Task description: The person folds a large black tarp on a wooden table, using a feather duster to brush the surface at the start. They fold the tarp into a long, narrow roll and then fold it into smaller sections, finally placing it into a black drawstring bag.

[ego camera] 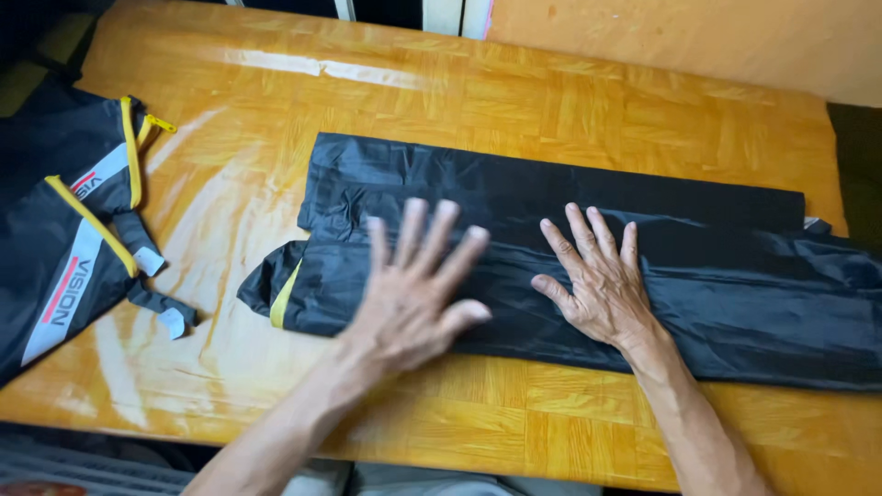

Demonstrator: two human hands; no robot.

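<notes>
- Folded black garment: lies lengthwise across the wooden desk, directly beneath both hands; a yellow trim strip shows at its left end.
- Left hand: palm down, fingers spread apart, flat on the garment's left portion; blurred.
- Right hand: palm down, fingers splayed, pressed flat near the garment's middle, grasping nothing.
- Second black garment with yellow piping: lies at the desk's left edge, well apart from both hands.
</notes>
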